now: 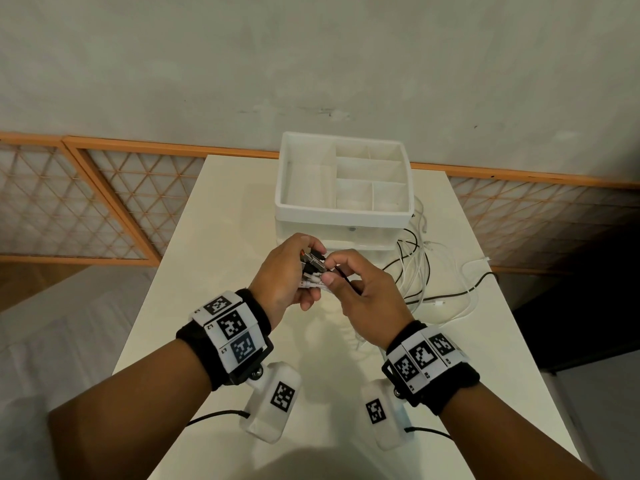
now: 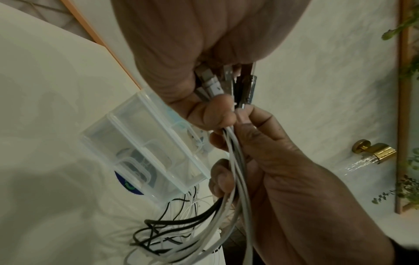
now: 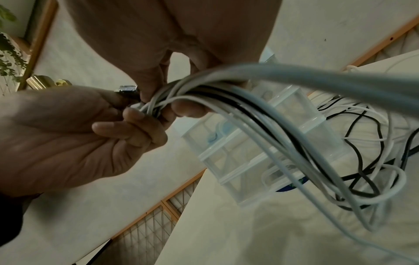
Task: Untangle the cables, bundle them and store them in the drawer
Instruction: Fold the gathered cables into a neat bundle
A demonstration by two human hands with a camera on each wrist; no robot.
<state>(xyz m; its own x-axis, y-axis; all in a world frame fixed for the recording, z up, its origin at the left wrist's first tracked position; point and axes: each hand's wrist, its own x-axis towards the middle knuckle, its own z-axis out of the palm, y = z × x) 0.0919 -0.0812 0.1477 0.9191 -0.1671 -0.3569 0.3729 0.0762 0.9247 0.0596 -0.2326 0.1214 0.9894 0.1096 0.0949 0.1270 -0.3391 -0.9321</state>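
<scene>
Several white and black cables (image 1: 420, 278) trail from my hands to a loose tangle on the table, right of the drawer unit (image 1: 349, 233). My left hand (image 1: 306, 271) grips their plug ends (image 1: 313, 266) in a cluster above the table's middle. In the left wrist view the plugs (image 2: 217, 84) sit between its thumb and fingers. My right hand (image 1: 334, 273) touches it and curls round the cables (image 2: 235, 170) just behind the plugs, with its thumb and forefinger at one plug. From the right wrist view the cables (image 3: 260, 107) sweep down to the tangle.
The white table (image 1: 214, 271) bears the drawer unit near its far edge, with a white divided tray (image 1: 287, 188) on top. Its drawers look clear and closed (image 3: 240, 166). A wall and orange lattice panels (image 1: 86, 202) stand behind; table edges fall away left and right.
</scene>
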